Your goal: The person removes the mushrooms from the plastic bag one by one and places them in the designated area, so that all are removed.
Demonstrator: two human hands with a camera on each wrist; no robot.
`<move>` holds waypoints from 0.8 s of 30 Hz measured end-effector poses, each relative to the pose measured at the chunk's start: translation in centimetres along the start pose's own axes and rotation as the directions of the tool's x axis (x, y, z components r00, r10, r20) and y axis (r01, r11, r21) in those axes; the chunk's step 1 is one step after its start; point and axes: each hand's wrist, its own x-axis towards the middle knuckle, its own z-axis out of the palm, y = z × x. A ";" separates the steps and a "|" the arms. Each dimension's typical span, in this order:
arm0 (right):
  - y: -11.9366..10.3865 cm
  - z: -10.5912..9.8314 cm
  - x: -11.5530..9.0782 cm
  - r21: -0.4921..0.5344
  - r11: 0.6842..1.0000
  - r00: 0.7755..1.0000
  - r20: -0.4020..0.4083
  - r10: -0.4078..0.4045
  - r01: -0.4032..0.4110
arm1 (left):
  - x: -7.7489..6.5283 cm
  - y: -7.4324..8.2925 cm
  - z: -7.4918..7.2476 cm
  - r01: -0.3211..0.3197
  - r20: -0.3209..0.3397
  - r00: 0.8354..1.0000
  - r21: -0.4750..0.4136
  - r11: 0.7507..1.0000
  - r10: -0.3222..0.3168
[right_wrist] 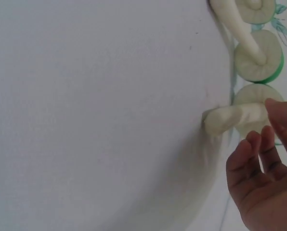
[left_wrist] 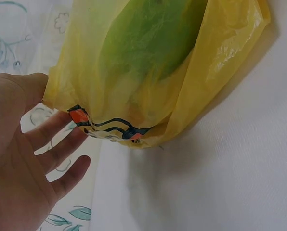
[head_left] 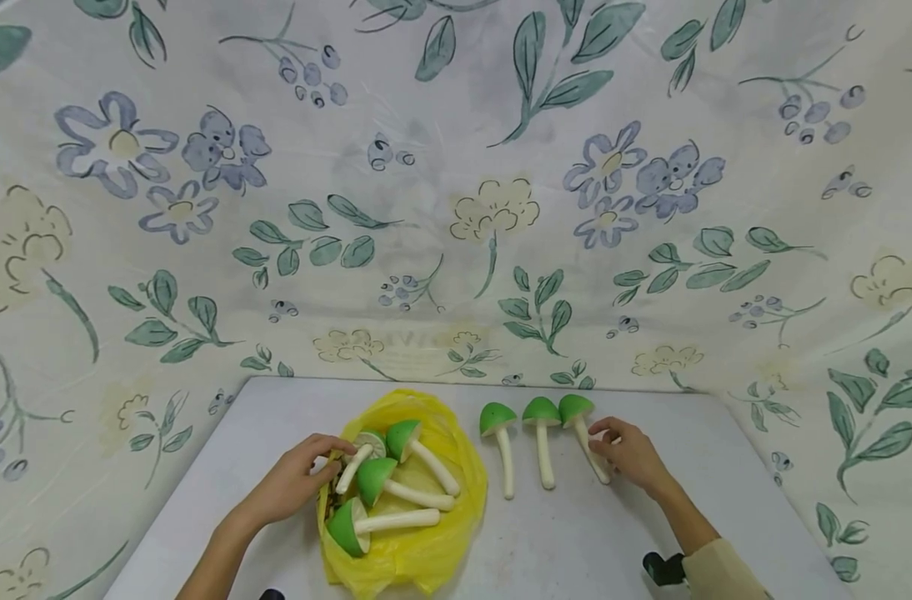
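Observation:
A yellow plastic bag point(head_left: 467, 492) lies spread on the table, with several green-capped toy mushrooms on it. My left hand point(head_left: 306, 471) reaches over its left rim, fingertips beside the white stem of one mushroom point(head_left: 356, 468). In the left wrist view, the bag point(left_wrist: 235, 62) hides the tips of the thumb and forefinger; the other fingers extend loosely. Three mushrooms stand apart in a row: left point(head_left: 504, 450), middle point(head_left: 543, 442) and right point(head_left: 585, 433). My right hand point(head_left: 632, 454) is beside the right mushroom's stem, thumb and fingers parted, thumb tip close to the stem point(right_wrist: 242, 115).
The white table point(head_left: 546, 550) ends at the back against a floral cloth point(head_left: 493, 325), which also rises on both sides. A small black object point(head_left: 662, 569) is beside the right sleeve point(head_left: 722, 571). Another dark object point(head_left: 272, 594) shows at the bottom edge.

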 end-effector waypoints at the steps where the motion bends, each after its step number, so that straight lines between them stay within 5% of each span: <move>1: -0.2 0.0 0.0 0.002 1.000 1.000 -0.002 -0.009 0.009 | 0.0 0.0 0.0 0.000 -0.002 1.000 -0.002 1.000 0.000; 24: -8.0 4.2 0.2 0.092 0.975 0.973 0.094 -0.210 0.202 | -0.2 -0.1 0.1 -0.012 -0.017 1.000 0.005 1.000 0.012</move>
